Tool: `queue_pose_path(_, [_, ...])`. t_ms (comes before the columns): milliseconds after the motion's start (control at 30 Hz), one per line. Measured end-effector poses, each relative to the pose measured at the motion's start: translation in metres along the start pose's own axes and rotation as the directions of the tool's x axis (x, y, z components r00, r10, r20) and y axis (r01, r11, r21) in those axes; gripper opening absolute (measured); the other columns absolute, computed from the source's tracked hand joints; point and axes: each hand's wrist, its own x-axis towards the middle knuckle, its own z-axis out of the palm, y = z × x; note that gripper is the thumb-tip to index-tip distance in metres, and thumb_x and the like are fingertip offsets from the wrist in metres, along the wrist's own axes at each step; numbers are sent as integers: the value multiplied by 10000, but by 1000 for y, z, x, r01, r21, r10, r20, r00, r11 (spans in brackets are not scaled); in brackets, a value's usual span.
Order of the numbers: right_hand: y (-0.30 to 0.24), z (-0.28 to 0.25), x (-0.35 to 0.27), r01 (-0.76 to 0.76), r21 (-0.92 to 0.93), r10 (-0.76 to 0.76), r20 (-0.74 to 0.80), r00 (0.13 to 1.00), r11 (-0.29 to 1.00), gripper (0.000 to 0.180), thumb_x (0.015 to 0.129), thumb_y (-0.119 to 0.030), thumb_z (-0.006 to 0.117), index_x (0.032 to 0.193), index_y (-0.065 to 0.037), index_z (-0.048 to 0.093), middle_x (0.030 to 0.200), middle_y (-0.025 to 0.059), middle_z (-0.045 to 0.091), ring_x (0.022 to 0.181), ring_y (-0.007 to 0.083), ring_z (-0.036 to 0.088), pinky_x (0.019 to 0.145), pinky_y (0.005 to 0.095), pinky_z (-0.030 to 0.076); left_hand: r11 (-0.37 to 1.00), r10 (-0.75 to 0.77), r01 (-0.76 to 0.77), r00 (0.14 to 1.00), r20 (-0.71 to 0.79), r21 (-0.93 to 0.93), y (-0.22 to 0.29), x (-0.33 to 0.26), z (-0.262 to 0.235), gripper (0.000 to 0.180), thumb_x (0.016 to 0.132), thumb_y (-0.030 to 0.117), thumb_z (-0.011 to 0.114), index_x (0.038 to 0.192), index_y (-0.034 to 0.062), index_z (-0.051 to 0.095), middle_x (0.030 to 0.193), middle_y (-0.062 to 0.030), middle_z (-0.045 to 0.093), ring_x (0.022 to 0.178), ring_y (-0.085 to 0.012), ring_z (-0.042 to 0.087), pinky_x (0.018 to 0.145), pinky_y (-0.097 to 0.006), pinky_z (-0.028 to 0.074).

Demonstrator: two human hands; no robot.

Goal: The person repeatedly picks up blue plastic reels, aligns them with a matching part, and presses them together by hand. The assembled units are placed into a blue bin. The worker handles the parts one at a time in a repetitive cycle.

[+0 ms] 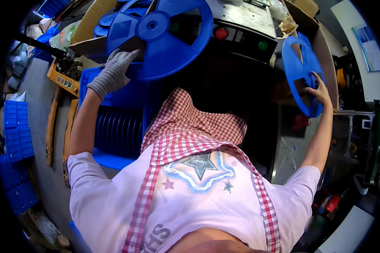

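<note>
A large blue plastic reel flange (173, 50), round with a hub and wide cutouts, stands in front of me at the upper middle. My left hand (114, 74), in a grey knitted glove, is closed on its lower left rim. Off to the right, my bare right hand (320, 89) grips a second blue reel flange (292, 63), which is tilted nearly on edge. The fingers and thumb pinch it by a cutout near its outer side. Below my left hand, a blue crate (109, 158) holds several dark discs (119, 128) standing in a row.
A machine panel with a red button (221, 33) and a green one (262, 45) lies ahead. Cardboard boxes stand at the upper left (86, 31) and right (328, 50); blue discs lie in the left one. A yellow pallet jack (63, 80) and blue bins (17, 126) are at left.
</note>
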Motion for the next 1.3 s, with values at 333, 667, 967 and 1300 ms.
queue_pose_path(333, [-74, 32, -77, 205, 37, -155, -530, 834, 978, 593, 780, -208, 685, 1347, -139, 522, 1262, 133, 550, 1154, 264, 546, 982, 373, 425, 881, 8, 87, 980, 198, -464, -45, 18, 12, 926, 634, 162, 712, 1457, 89, 294, 1258, -230, 550, 1174, -387, 528, 1070, -456, 388])
queue_pose_path(667, [-156, 89, -158, 477, 687, -82, -524, 848, 549, 662, 832, -99, 641, 1426, -27, 357, 1284, 116, 521, 1131, 187, 549, 928, 284, 427, 114, -636, 140, 770, 36, -984, -7, 96, 132, 1065, 644, 617, 767, 1353, -73, 372, 1308, -272, 491, 1241, -384, 466, 1056, -397, 368])
queue_pose_path(967, [-197, 126, -189, 519, 760, -142, -507, 850, 390, 687, 801, -80, 679, 1410, -23, 365, 1254, 139, 554, 1097, 220, 589, 944, 312, 436, 339, -928, 553, 328, -176, -761, 30, 105, 128, 895, 675, 537, 774, 1328, 22, 441, 1312, -251, 491, 1229, -420, 448, 1061, -418, 357])
queue_pose_path(1300, [-224, 163, -177, 330, 943, 1, -330, 944, -51, 692, 802, -392, 593, 1335, 20, 434, 1280, 191, 550, 1072, 271, 603, 945, 389, 484, 276, -544, -190, 777, -316, -942, 24, 54, 74, 256, 885, 265, 660, 1058, 82, 618, 879, -43, 654, 733, -117, 598, 615, -255, 488])
